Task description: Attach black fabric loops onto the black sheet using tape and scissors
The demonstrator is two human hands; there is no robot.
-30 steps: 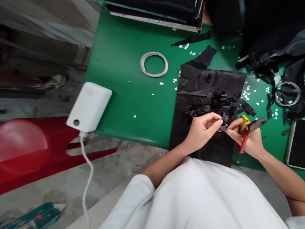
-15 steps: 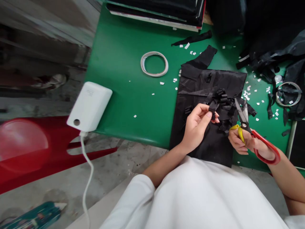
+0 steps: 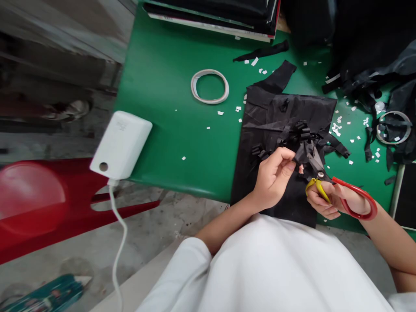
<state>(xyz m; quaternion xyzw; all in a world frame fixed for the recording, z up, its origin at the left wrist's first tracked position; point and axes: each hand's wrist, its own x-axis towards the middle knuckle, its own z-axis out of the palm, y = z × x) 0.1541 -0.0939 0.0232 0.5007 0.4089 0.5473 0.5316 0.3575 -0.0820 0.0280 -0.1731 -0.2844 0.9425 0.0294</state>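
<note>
I'm looking down through the head camera, and here are both hands over the black sheet (image 3: 292, 206), right of centre in the frame. The left hand (image 3: 271, 180) has its thumb and fingertips pinched narrow on a black strip (image 3: 300, 154), right at the edge of a ruffled bunch of strips (image 3: 302, 130). That pinch, I'd judge, keeps the limp material raised and taut enough for a blade to meet it.

Over to the right hand (image 3: 334, 193), curled around the scissors (image 3: 321, 174): fingers at the yellow loop, the red loop lying around the thumb side. The blades point up the frame, away from the body, slightly parted and just beside the strip; whether the strip sits between them, I can't tell from here. Holding them that way seems to keep the edges clear of the left fingertips.

The sheet lies on the green surface (image 3: 162, 86), its lower end against the white shirt (image 3: 260, 260), probably for easy reach. White scraps (image 3: 336, 128) dot the right side, a tape ring (image 3: 194, 89) lies well apart, upper centre, and a white device (image 3: 121, 145) sits at the left edge, its cable (image 3: 114, 242) hanging down, likely out of the hands' way.
</note>
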